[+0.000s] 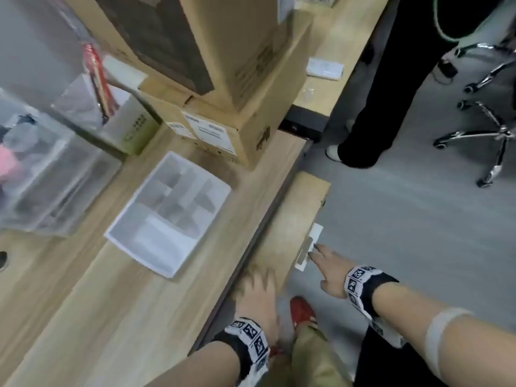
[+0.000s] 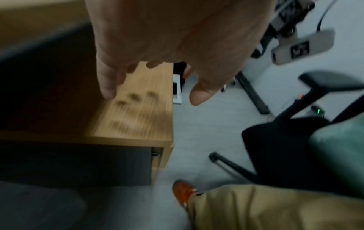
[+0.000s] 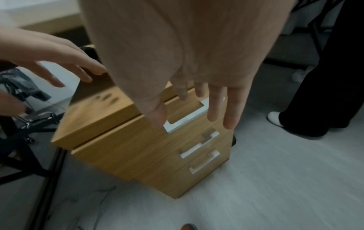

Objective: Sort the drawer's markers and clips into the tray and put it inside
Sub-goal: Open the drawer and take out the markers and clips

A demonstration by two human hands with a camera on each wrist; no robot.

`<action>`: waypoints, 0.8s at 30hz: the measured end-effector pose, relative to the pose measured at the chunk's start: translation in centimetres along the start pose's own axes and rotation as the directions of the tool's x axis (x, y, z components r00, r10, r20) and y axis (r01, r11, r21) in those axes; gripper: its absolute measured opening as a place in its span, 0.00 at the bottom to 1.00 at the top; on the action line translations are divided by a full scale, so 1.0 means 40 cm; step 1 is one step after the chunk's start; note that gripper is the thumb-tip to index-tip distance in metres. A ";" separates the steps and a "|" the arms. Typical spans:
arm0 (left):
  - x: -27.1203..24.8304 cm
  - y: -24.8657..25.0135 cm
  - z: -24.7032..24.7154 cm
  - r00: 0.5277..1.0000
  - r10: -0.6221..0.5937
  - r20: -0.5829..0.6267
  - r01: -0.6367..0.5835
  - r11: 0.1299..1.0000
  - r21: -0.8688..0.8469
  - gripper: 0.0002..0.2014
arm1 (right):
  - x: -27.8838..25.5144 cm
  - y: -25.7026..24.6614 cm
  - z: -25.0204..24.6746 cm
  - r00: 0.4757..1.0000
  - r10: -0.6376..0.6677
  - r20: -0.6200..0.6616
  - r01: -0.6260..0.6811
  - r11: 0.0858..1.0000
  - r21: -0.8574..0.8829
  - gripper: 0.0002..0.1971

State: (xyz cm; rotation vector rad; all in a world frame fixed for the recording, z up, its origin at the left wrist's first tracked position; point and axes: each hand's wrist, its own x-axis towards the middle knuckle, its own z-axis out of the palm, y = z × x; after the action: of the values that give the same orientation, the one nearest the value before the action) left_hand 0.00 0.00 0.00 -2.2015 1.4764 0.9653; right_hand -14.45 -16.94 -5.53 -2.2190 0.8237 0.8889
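Observation:
A white divided tray (image 1: 167,213) lies on the wooden desk (image 1: 92,303); its compartments look empty. A wooden drawer unit (image 1: 298,208) (image 3: 138,147) stands beside the desk, all three drawers closed. My right hand (image 1: 314,251) (image 3: 189,109) reaches with straight fingers to the top drawer's white handle (image 1: 305,254) (image 3: 189,118), at or just touching it. My left hand (image 1: 258,277) (image 2: 149,93) hovers, blurred, over the desk edge and the unit's top with fingers spread, holding nothing. No markers or clips show.
Stacked cardboard boxes (image 1: 223,79) and a clear plastic bin (image 1: 42,177) crowd the desk behind the tray. Another person's black-trousered legs (image 1: 371,107) stand just beyond the unit. A chrome chair base (image 1: 488,121) and a black office chair (image 2: 285,147) stand on the grey floor.

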 end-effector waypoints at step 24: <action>0.064 0.100 0.008 0.969 0.230 0.093 -0.248 0.899 0.361 0.31 | -0.194 0.148 0.088 0.873 0.136 0.467 -0.069 0.985 -0.158 0.10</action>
State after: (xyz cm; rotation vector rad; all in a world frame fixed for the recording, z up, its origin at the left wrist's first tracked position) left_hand -3.13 -3.23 -1.58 -1.7476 1.7701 0.7272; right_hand -24.56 -15.65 -3.56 -1.9434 0.6585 1.5090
